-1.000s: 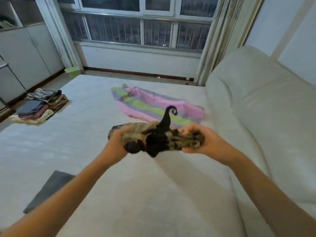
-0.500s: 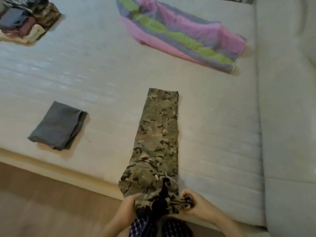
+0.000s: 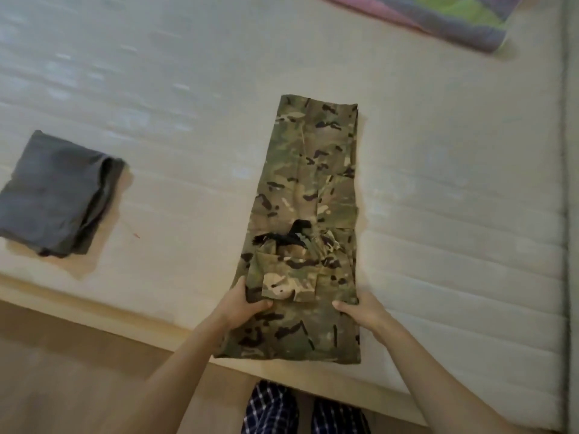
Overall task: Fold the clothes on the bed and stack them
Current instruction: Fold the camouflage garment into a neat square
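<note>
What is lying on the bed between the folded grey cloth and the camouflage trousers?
Nothing: in the head view, only bare mattress separates the grey cloth from the camouflage trousers.

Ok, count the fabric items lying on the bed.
3. Camouflage trousers in the middle; a folded grey garment at left; a striped pink-and-green cloth at top right, partly out of frame. More may lie outside the view.
</note>
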